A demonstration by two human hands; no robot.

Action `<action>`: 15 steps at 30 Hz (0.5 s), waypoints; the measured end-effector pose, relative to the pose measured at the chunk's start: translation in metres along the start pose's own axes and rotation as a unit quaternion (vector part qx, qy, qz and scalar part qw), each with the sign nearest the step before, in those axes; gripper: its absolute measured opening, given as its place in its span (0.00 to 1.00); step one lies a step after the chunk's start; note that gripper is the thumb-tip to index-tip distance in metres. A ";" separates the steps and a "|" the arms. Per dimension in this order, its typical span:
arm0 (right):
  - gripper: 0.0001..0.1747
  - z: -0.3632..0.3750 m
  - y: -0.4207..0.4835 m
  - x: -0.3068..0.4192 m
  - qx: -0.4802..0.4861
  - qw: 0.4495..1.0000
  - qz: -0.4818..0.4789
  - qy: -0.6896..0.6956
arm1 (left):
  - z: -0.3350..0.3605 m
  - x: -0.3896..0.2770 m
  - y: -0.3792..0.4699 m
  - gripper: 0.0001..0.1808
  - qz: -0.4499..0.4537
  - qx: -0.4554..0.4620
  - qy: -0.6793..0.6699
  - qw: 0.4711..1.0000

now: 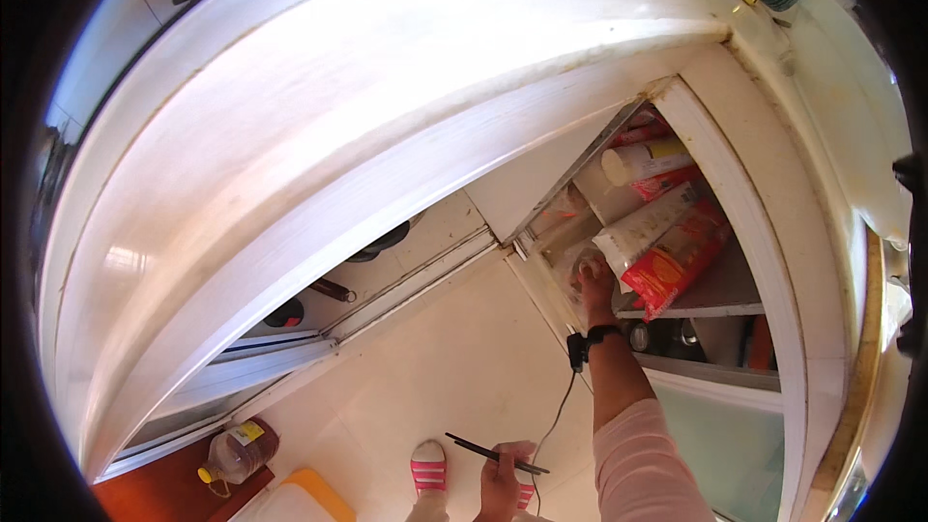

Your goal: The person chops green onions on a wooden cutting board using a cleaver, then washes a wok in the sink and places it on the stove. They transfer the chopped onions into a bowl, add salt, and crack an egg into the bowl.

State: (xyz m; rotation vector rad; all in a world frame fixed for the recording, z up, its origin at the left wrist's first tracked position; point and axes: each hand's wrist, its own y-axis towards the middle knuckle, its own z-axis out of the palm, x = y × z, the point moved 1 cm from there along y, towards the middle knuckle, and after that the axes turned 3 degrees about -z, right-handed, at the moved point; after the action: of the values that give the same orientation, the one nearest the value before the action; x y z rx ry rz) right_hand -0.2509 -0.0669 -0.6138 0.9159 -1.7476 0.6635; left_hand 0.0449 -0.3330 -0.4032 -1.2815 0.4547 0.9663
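Reaching into a cupboard below the counter, my right hand (596,281) has its fingers on a clear plastic bag (580,261); how firmly it holds the bag cannot be told. Beside it on the shelf lie a white packet (641,228) and a red and clear food packet (674,261). A black band with a small device and cable is around the right wrist. Lower down, over the floor, my left hand (502,478) is closed around a pair of dark chopsticks (496,453).
The white counter edge (406,130) curves overhead. More packets fill the cupboard, with jars under its shelf (696,310). A plastic bottle with a yellow cap (243,449) stands or lies at lower left, near an orange-edged white object (312,493). A slippered foot (429,467) is on the tiles.
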 end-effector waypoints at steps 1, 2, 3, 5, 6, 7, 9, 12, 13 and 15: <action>0.13 0.001 -0.006 0.014 0.001 0.990 0.027 0.141 | -0.001 0.005 -0.002 0.22 -0.021 -0.010 -0.015 1.000; 0.14 0.000 -0.017 0.028 -0.007 0.966 0.086 0.246 | -0.005 0.009 -0.004 0.22 -0.043 -0.019 -0.030 0.998; 0.14 -0.002 -0.030 0.042 0.007 0.927 0.112 0.357 | -0.010 0.013 -0.009 0.22 -0.068 -0.029 -0.044 0.996; 0.18 -0.009 -0.060 0.071 0.063 0.862 0.218 0.453 | -0.018 0.020 -0.016 0.22 -0.035 -0.026 -0.018 0.999; 0.20 -0.016 -0.078 0.085 0.070 0.831 0.271 0.480 | -0.024 0.022 -0.022 0.22 -0.019 -0.025 -0.004 0.999; 0.21 -0.022 -0.097 0.100 0.122 0.787 0.269 0.541 | -0.030 0.024 -0.031 0.22 0.014 -0.021 0.010 1.000; 0.22 -0.031 -0.143 0.132 0.173 0.729 0.274 0.602 | -0.050 0.022 -0.048 0.25 -0.004 -0.015 0.011 1.000; 0.21 -0.046 -0.221 0.188 0.166 0.718 0.342 0.583 | -0.086 -0.004 -0.072 0.21 -0.035 -0.035 -0.033 0.998; 0.19 -0.050 -0.249 0.208 0.143 0.720 0.369 0.571 | -0.094 -0.019 -0.081 0.21 -0.060 -0.072 -0.070 0.993; 0.19 -0.080 -0.299 0.254 0.244 0.717 0.337 0.559 | -0.113 -0.068 -0.097 0.25 0.037 -0.027 0.027 0.999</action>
State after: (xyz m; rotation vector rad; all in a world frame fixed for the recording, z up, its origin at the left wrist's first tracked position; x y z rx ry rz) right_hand -0.0126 -0.2413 -0.3435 -0.0057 -0.6945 1.7667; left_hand 0.1101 -0.4611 -0.3253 -1.3498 0.5242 1.0147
